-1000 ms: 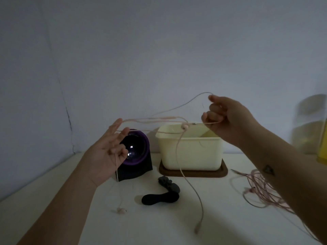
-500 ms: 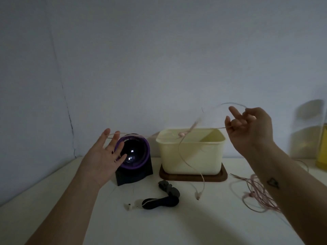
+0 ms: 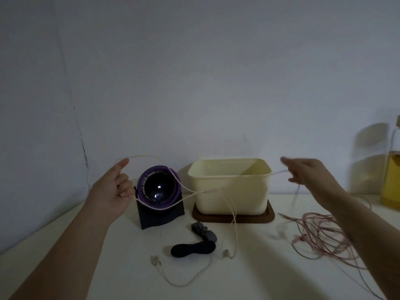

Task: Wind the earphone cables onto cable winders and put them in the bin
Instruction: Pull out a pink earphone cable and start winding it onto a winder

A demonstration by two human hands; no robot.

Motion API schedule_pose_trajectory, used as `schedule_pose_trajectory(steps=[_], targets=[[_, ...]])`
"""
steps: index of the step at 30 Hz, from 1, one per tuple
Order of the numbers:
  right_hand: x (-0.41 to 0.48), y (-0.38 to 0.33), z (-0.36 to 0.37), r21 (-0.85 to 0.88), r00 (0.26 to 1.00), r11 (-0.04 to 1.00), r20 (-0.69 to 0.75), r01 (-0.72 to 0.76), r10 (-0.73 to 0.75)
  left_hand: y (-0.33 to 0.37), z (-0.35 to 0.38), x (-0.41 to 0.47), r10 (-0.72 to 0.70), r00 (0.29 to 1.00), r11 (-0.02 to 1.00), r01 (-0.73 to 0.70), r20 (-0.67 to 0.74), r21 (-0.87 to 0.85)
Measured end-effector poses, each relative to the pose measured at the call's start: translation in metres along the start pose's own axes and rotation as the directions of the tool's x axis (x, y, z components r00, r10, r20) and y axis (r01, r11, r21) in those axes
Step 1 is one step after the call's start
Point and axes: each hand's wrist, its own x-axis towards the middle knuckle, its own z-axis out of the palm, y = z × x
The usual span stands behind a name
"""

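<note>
Your left hand [image 3: 112,191] and right hand [image 3: 307,173], raised well apart above the desk [image 3: 259,276], draw one pale earphone cable [image 3: 194,192] out in a line across the front of the cream bin [image 3: 229,200]. The left hand has its thumb up and its fingers curled round the cable, which loops over the thumb. That hold looks meant to anchor one end while the length is pulled straight. The cable runs up to the right hand and a strand hangs below it, but that hand is blurred: you cannot tell whether its fingers are closed on the cable or only carry it. Stretching it this way likely takes out kinks ahead of winding.

Its earbuds [image 3: 155,259] lie toward the desk's front edge, either side of the dark cable winder [image 3: 192,249]. The winder lies untouched in front of the bin, beside a grey winder [image 3: 204,231] (both within easy reach, it seems, for the next step). The bin stands on a wooden tray [image 3: 233,219] near the back edge. It sits between a purple-rimmed device [image 3: 159,191] and, toward the right edge, a tangle of pink cables [image 3: 320,237] not yet wound. A bottle [image 3: 391,180] stands at the back right corner.
</note>
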Motion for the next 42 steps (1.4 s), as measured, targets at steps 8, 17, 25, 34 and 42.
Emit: schedule_pose_trajectory(steps=[8, 17, 25, 34, 42], targets=[[-0.010, 0.003, 0.016, -0.741, 0.849, 0.633, 0.467, 0.225, 0.245, 0.009, 0.029, -0.017, 0.031, 0.950, 0.927, -0.144, 0.312, 0.348], [-0.029, -0.090, 0.094, -0.009, 0.784, 0.985, 0.607, 0.170, -0.130, 0.019, 0.081, -0.061, -0.178, 0.702, 0.815, -0.288, 0.690, 0.503], [0.010, -0.116, 0.075, 0.304, 0.979, 0.952, 0.186, 0.026, -0.087, 0.037, 0.075, -0.041, 0.138, 0.803, 0.622, -0.526, 0.580, 0.580], [0.030, -0.133, 0.036, -0.038, 0.912, 0.963, -0.312, 0.268, -0.267, 0.030, 0.070, -0.010, 0.319, 0.929, 0.818, -0.369, 0.187, 0.442], [0.027, -0.127, 0.023, 0.144, 0.946, 0.972, -0.291, 0.188, -0.140, 0.036, 0.052, -0.012, -0.049, 0.985, 0.998, 0.040, 0.166, 0.056]])
